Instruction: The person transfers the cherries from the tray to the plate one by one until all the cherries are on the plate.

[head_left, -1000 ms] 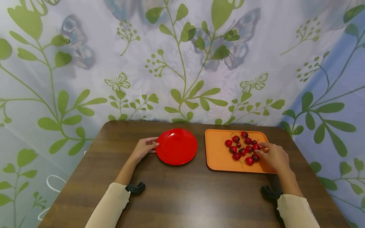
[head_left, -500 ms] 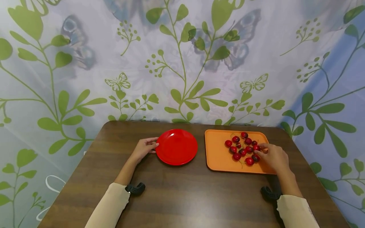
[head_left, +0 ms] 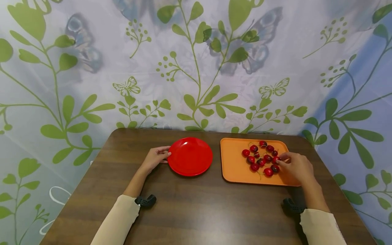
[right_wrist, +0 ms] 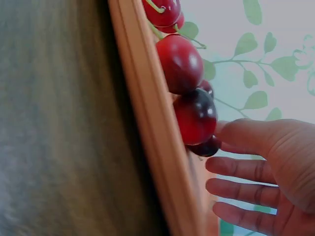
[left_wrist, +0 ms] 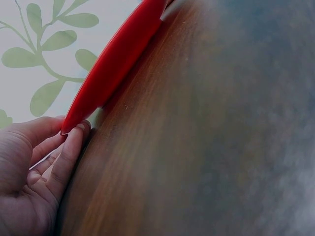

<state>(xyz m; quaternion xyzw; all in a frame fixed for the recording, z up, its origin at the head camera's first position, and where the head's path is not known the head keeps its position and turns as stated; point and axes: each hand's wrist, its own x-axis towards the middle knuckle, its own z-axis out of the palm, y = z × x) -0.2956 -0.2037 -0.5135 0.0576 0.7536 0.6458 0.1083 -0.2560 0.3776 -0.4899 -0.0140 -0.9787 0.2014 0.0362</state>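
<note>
A shiny red plate (head_left: pixel 190 156) lies on the table. My left hand (head_left: pixel 156 159) pinches its left rim, thumb above and fingers beneath; the left wrist view shows that plate edge (left_wrist: pixel 110 69) between thumb and fingers. To the right, an orange tray (head_left: pixel 234 170) bears several dark red cherries, some with green stems. My right hand (head_left: pixel 297 166) reaches over the tray's right side, thumb and forefinger closed about a cherry (head_left: pixel 276 160) at the pile's right edge. In the right wrist view, its other fingers (right_wrist: pixel 241 189) extend loosely below the thumb, beside a red-black cherry (right_wrist: pixel 196 118).
The brown wooden table (head_left: pixel 196 211) stands against a pale cloth (head_left: pixel 171 112) printed with green leaves and butterflies. A black strap mount sits on each wrist, below the light sleeves (head_left: pixel 117 217).
My right hand has shifted slightly right, its fingertips still at the same cherry. A cherry or two at the upper right of the pile have been nudged. My left hand stays at the plate.
</note>
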